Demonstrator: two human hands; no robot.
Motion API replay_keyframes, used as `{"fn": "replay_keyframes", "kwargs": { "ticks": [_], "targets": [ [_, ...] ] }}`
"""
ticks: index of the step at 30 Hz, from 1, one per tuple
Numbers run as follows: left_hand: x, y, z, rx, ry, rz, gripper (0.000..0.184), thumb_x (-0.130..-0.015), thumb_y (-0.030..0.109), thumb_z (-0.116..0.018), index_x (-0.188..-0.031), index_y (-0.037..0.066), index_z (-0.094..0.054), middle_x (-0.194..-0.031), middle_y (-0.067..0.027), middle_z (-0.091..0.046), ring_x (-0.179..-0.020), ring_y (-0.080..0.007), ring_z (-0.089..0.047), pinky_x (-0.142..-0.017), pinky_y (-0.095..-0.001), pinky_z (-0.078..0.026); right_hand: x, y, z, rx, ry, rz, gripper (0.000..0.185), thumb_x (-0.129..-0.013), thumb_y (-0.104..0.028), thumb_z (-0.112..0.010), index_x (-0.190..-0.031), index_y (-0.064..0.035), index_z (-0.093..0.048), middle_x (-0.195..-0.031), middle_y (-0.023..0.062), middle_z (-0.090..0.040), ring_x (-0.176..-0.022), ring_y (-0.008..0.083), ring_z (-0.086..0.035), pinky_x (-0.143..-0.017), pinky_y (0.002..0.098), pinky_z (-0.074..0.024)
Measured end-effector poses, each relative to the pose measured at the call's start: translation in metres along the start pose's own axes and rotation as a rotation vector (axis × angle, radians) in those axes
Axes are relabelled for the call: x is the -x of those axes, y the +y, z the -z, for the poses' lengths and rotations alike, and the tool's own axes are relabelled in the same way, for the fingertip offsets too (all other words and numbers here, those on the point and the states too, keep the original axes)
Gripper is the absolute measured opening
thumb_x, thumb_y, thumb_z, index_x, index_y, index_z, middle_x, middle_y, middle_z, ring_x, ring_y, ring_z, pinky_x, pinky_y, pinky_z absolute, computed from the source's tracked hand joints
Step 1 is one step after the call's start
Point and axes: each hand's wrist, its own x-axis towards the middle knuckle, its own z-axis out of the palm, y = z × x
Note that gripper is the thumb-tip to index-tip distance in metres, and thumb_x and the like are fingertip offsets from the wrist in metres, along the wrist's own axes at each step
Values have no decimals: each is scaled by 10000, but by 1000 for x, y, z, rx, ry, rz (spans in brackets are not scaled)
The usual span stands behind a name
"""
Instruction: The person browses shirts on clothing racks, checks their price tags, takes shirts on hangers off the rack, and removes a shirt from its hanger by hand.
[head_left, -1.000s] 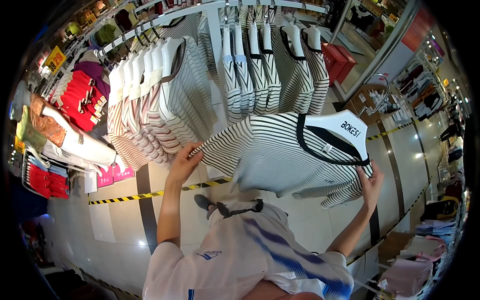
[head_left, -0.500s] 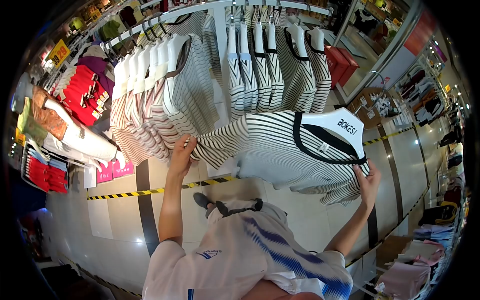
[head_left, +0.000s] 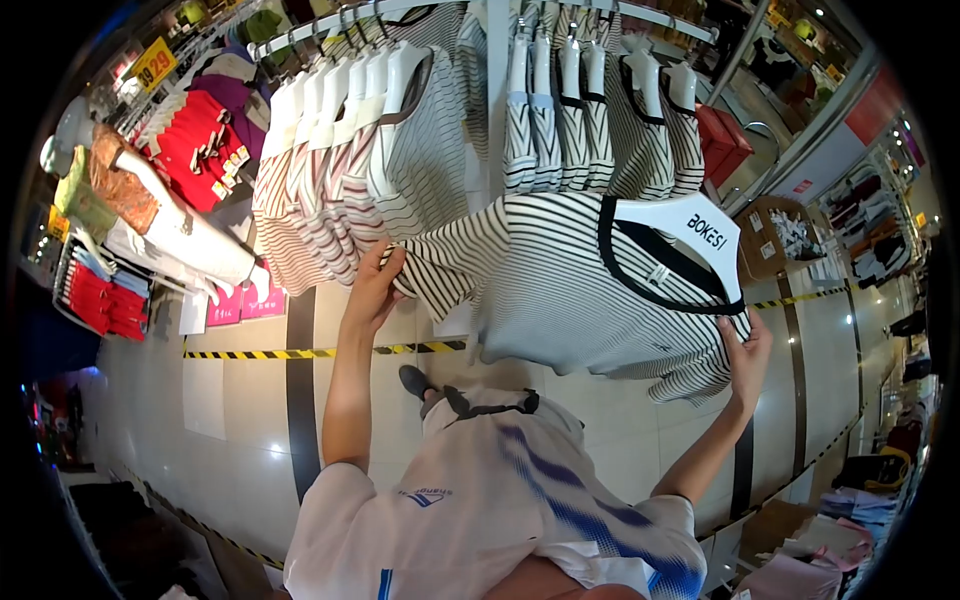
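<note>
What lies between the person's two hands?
In the head view, the striped shirt spans the stretch from left hand to right hand, with the white hanger at its neck.

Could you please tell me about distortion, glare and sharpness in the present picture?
Head view: wide-angle look, with black corners around a rounded image; head view: small bright glints on the floor; head view: the striped shirt looks fairly sharp, lettering on the hanger readable; head view: the lower-left edge too dark for detail.
</note>
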Motion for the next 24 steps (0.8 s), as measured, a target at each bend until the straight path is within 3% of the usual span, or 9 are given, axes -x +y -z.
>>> {"fn": "replay_keyframes", "kwargs": {
  "ticks": [2, 11, 13, 15, 20, 22, 24],
  "targets": [
    [2, -4, 4, -9, 27, -16, 170, -968, 178, -539, -1089, 63, -509, -731, 18, -542, -498, -45, -397, -458, -212, -325, -2, 1, 0, 4, -33, 7, 206, -884, -144, -653, -982, 34, -618, -803, 14, -641, -713, 53, -513, -643, 210, -421],
    [19, -11, 18, -114, 76, 9, 126, -936, 48, -533, -1059, 28, -512, -801, -20, -564, -644, -78, -484, -596, -218, -405, -5, -14, 5, 62, -80, 19, 183, -858, -122, -678, -913, 35, -602, -751, -3, -593, -704, 51, -474, -637, 212, -407],
    [22, -10, 22, -151, 116, 13, 133, -929, 53, -546, -1057, 28, -518, -791, -16, -558, -651, -79, -489, -611, -220, -410, -7, -24, -3, 10, -45, 53, 178, -818, -105, -710, -846, 22, -589, -645, 18, -565, -621, 54, -446, -570, 230, -389],
    [27, -13, 28, -456, 207, -76, 172, -895, 80, -607, -1041, 34, -529, -805, -6, -548, -709, -80, -505, -651, -224, -419, -12, -27, -3, 43, -61, 75, 184, -812, -110, -715, -849, 23, -594, -650, 34, -574, -622, 60, -462, -578, 235, -400],
    [36, 3, 16, -662, 344, -198, 267, -823, 89, -703, -1017, 46, -526, -909, 1, -536, -812, -87, -497, -709, -232, -408, -34, -52, -19, 181, -130, 200, 239, -798, -174, -718, -876, 26, -613, -686, 105, -604, -607, 130, -532, -611, 275, -441],
    [35, 26, -5, -1092, 388, -613, 325, -774, 36, -717, -1033, 18, -521, -969, -64, -524, -887, -166, -485, -826, -287, -396, -41, -63, -30, 159, -132, 229, 237, -801, -175, -714, -887, 25, -620, -700, 119, -619, -602, 155, -551, -608, 282, -445],
    [36, 51, -35, -1206, 335, -845, 412, -742, 10, -724, -1089, 9, -501, -1037, -118, -519, -966, -238, -505, -891, -321, -396, -47, -74, -37, 163, -172, 282, 243, -791, -181, -718, -896, 20, -632, -701, 129, -621, -596, 169, -578, -603, 278, -450]
  ]
}}
